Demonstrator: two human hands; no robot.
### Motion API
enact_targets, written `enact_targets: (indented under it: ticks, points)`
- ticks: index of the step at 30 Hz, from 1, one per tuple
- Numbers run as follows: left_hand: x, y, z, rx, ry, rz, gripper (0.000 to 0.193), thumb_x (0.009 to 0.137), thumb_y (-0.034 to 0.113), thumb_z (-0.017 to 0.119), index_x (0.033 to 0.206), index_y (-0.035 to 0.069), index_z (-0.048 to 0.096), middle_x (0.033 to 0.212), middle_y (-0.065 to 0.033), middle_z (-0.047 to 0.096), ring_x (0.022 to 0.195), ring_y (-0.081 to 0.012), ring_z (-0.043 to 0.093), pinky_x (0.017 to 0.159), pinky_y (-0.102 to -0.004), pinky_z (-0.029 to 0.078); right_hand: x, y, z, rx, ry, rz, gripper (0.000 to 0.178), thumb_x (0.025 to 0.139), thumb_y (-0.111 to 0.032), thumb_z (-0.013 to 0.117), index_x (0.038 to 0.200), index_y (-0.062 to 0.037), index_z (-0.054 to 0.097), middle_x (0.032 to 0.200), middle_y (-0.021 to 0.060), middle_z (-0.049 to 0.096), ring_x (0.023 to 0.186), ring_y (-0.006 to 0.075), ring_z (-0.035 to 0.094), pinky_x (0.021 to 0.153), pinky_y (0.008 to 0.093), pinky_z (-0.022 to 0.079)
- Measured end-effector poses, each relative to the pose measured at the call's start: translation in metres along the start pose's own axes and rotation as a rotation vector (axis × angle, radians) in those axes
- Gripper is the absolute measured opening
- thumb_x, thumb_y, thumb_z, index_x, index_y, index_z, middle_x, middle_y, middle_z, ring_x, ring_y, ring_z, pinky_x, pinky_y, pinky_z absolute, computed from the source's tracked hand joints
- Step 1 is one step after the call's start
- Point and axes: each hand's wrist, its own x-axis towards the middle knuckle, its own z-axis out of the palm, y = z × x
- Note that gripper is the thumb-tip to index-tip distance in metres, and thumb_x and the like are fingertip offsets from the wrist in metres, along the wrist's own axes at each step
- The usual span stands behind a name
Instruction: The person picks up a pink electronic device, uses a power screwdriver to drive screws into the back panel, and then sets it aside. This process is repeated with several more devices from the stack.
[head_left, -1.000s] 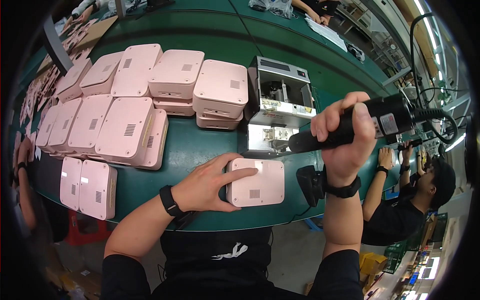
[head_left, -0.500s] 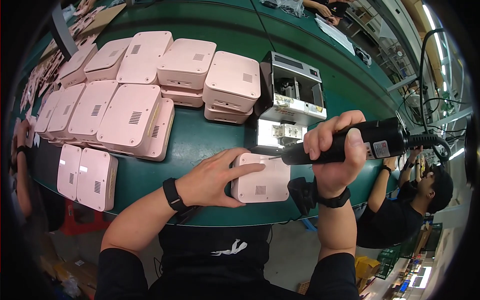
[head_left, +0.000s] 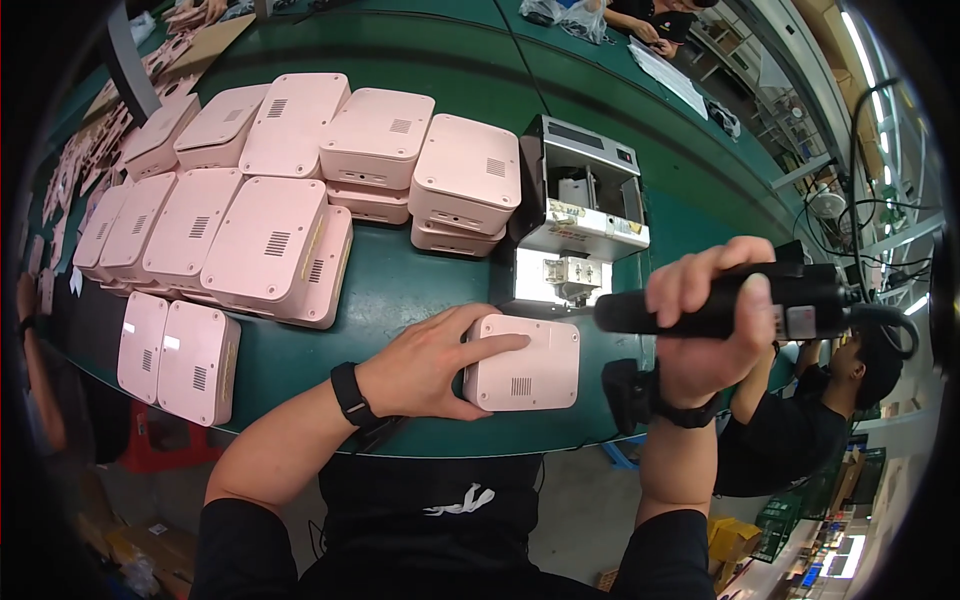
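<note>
A pink square box point(head_left: 545, 365) with rounded corners and a small slotted vent lies on the green table before me. My left hand point(head_left: 425, 362) grips it at the left side, thumb at the near edge and index finger stretched over the top. To the right of the box, my right hand point(head_left: 712, 330) is wrapped round a black corded electric screwdriver point(head_left: 632, 312), held in the air with its nose towards the left. The screwdriver is apart from the box, and its bit cannot be made out. Just beyond the box stands a black and silver screw feeder point(head_left: 590, 225).
Several similar pink boxes point(head_left: 262, 245) stand in stacked rows at the left and back. Two more boxes point(head_left: 198, 362) lean near the front left edge. A co-worker point(head_left: 800, 410) is at the right, another person point(head_left: 655, 25) at the far table. Cables hang at right.
My right hand has drawn the screwdriver right, away from the top of the box, where its bit was before. My left hand keeps its grip on the box.
</note>
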Motion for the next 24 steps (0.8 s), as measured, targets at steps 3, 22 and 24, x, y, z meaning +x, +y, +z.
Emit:
enact_targets:
  ticks: [3, 22, 24]
  points:
    - [-0.002, 0.0, 0.001, 0.006, 0.021, 0.01, 0.088, 0.06, 0.026, 0.087, 0.14, 0.026, 0.05, 0.134, -0.0151, 0.046, 0.121, -0.0359, 0.053, 0.098, -0.0434, 0.049, 0.009, 0.002, -0.002, -0.026, 0.044, -0.028, 0.028, 0.096, -0.034, 0.047, 0.102, -0.0066, 0.046, 0.067, 0.0053, 0.049, 0.05, 0.0158, 0.046, 0.052, 0.0329, 0.042]
    - [-0.001, -0.003, 0.001, -0.033, 0.043, 0.042, 0.083, 0.06, 0.024, 0.088, 0.135, 0.019, 0.054, 0.134, -0.015, 0.047, 0.122, -0.0363, 0.052, 0.101, -0.0425, 0.047, -0.006, 0.011, 0.054, 0.047, -0.223, 0.142, 0.038, 0.092, -0.038, 0.061, 0.104, -0.0059, 0.043, 0.069, 0.0089, 0.054, 0.052, 0.0176, 0.051, 0.054, 0.0344, 0.045]
    - [-0.001, -0.004, 0.001, -0.038, 0.057, 0.054, 0.081, 0.059, 0.023, 0.089, 0.133, 0.017, 0.056, 0.134, -0.0153, 0.047, 0.122, -0.0364, 0.051, 0.101, -0.0425, 0.046, -0.007, 0.018, 0.056, 0.07, -0.24, 0.142, 0.038, 0.092, -0.036, 0.062, 0.103, -0.0057, 0.043, 0.069, 0.0095, 0.054, 0.053, 0.0177, 0.052, 0.054, 0.0339, 0.045]
